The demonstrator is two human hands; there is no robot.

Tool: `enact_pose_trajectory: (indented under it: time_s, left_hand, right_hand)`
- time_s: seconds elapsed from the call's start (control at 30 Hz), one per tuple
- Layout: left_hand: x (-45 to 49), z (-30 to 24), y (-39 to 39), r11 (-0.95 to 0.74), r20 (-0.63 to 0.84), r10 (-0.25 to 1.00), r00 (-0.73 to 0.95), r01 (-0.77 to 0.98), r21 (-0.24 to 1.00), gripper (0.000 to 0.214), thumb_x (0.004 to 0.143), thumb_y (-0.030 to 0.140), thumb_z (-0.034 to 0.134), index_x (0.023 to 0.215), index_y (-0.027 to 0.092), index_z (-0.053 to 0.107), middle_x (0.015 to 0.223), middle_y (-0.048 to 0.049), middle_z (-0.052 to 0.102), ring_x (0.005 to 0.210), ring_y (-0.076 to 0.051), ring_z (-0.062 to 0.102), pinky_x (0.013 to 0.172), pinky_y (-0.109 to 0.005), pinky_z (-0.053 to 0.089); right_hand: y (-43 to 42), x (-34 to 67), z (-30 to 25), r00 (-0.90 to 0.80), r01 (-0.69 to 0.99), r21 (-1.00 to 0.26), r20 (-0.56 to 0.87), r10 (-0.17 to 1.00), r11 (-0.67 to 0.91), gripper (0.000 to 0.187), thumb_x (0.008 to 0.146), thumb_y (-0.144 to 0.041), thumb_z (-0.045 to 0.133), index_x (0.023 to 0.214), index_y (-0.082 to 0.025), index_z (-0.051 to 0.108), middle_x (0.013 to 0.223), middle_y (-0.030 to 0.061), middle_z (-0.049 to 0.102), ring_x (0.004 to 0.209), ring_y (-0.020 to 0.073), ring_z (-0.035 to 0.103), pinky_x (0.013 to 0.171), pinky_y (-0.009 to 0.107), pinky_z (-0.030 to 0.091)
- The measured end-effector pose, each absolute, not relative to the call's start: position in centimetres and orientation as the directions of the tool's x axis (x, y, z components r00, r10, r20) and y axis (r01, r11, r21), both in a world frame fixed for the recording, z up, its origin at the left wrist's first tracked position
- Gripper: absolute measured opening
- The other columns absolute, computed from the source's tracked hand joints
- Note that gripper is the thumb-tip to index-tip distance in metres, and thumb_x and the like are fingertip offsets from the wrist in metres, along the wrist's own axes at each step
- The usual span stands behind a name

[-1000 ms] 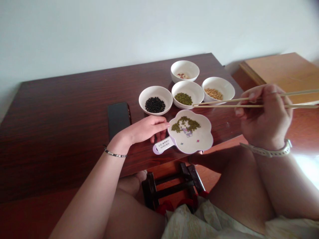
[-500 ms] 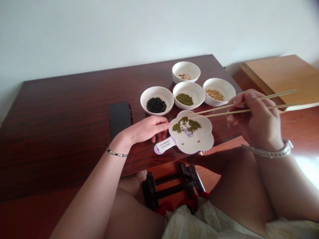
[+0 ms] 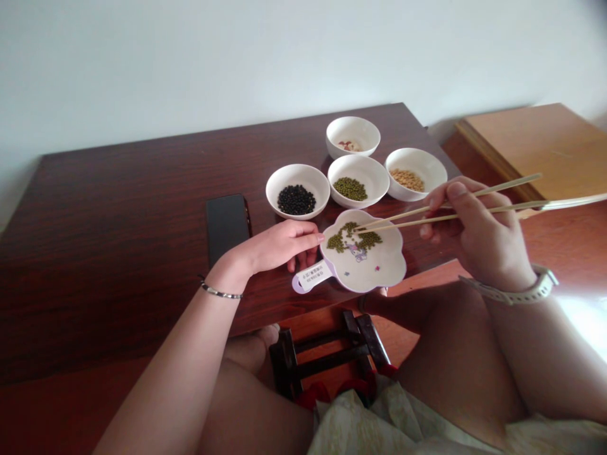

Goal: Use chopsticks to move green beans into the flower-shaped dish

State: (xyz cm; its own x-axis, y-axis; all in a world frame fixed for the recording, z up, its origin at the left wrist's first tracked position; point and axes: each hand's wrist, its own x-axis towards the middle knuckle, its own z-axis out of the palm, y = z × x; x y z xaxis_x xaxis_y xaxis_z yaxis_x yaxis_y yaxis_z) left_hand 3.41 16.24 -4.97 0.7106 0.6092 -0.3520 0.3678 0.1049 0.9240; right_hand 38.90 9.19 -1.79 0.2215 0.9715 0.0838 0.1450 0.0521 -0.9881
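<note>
A pair of long wooden chopsticks [image 3: 412, 218] slants down to the left from my right hand [image 3: 484, 234], whose fingers are closed around them. Their tips are among the green mung beans [image 3: 370, 240] in a white, flower-shaped dish [image 3: 379, 262] with a lilac rim and a labelled handle. My left hand [image 3: 284, 245] grips that dish's left edge, thumb on the rim above the handle. Its other fingers are curled and partly hidden. Whether a bean is between the chopstick tips is too small to tell.
Behind the dish stand white bowls of black beans [image 3: 296, 200], mung beans [image 3: 351, 188], tan beans [image 3: 406, 180] and red-and-white pieces [image 3: 349, 146]. A dark phone [image 3: 227, 224] lies left of them on the brown table [image 3: 118, 221]. A wooden surface [image 3: 540, 145] is at right.
My right hand has shifted a little left, bringing the chopstick tips lower and further left into the mung beans. My left hand and the dish stay in place.
</note>
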Motion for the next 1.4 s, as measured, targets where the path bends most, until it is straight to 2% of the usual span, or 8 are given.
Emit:
enact_pose_trajectory:
  time_s: [0.33, 0.57, 0.83, 0.97, 1.23, 1.4]
  left_hand:
    - [3.53, -4.82, 16.24, 0.104, -0.349, 0.613, 0.709, 0.365, 0.925, 0.051, 0.124, 0.067, 0.081, 0.104, 0.021, 0.073, 0.096, -0.0044, 0.081, 0.082, -0.017, 0.075, 0.066, -0.027, 0.061]
    - [3.43, -5.11, 16.38, 0.102, -0.345, 0.608, 0.715, 0.361, 0.927, 0.053, 0.123, 0.070, 0.083, 0.105, 0.021, 0.073, 0.097, -0.0047, 0.081, 0.082, -0.018, 0.076, 0.067, -0.027, 0.062]
    - [3.53, -5.02, 16.15, 0.114, -0.351, 0.614, 0.706, 0.362, 0.925, 0.041, 0.127, 0.055, 0.077, 0.107, 0.021, 0.072, 0.095, -0.0036, 0.080, 0.080, -0.017, 0.075, 0.065, -0.027, 0.061]
    - [3.42, -5.18, 16.23, 0.102, -0.347, 0.618, 0.706, 0.366, 0.925, 0.043, 0.128, 0.058, 0.077, 0.108, 0.020, 0.073, 0.098, -0.0045, 0.081, 0.083, -0.017, 0.077, 0.067, -0.027, 0.062]
    - [3.28, -5.26, 16.28, 0.099, -0.346, 0.613, 0.710, 0.366, 0.925, 0.048, 0.128, 0.063, 0.076, 0.107, 0.021, 0.073, 0.097, -0.0048, 0.081, 0.085, -0.018, 0.077, 0.067, -0.027, 0.061]
    - [3.37, -4.86, 16.18, 0.096, -0.351, 0.617, 0.705, 0.375, 0.922, 0.048, 0.128, 0.063, 0.076, 0.106, 0.021, 0.073, 0.097, -0.0049, 0.081, 0.083, -0.018, 0.076, 0.068, -0.028, 0.062]
  right_hand:
    - [9.25, 38.83, -2.16, 0.221, 0.142, -0.987, 0.102, 0.970, 0.071, 0.058, 0.102, -0.078, 0.106, 0.084, -0.026, 0.086, 0.078, 0.0078, 0.074, 0.060, 0.0212, 0.072, 0.046, 0.030, 0.051]
    - [9.20, 38.89, -2.36, 0.219, 0.140, -0.987, 0.103, 0.970, 0.074, 0.056, 0.105, -0.076, 0.105, 0.085, -0.027, 0.087, 0.074, 0.0068, 0.074, 0.059, 0.0191, 0.068, 0.048, 0.029, 0.054]
    - [9.10, 38.61, -2.22, 0.200, 0.121, -0.990, 0.091, 0.976, 0.067, 0.054, 0.106, -0.072, 0.106, 0.086, -0.026, 0.087, 0.075, 0.0055, 0.073, 0.059, 0.0171, 0.068, 0.050, 0.027, 0.057]
    - [9.08, 38.69, -2.23, 0.198, 0.130, -0.990, 0.080, 0.977, 0.055, 0.052, 0.104, -0.074, 0.107, 0.090, -0.027, 0.089, 0.077, 0.0046, 0.073, 0.061, 0.0182, 0.068, 0.053, 0.029, 0.060]
    - [8.95, 38.25, -1.93, 0.184, 0.148, -0.988, 0.075, 0.980, 0.048, 0.055, 0.103, -0.078, 0.106, 0.090, -0.028, 0.088, 0.076, 0.0045, 0.075, 0.062, 0.0195, 0.067, 0.053, 0.031, 0.061]
    - [8.85, 38.18, -2.35, 0.180, 0.145, -0.989, 0.043, 0.983, 0.017, 0.048, 0.111, -0.072, 0.100, 0.092, -0.029, 0.090, 0.076, 0.0053, 0.078, 0.063, 0.0207, 0.070, 0.054, 0.032, 0.062]
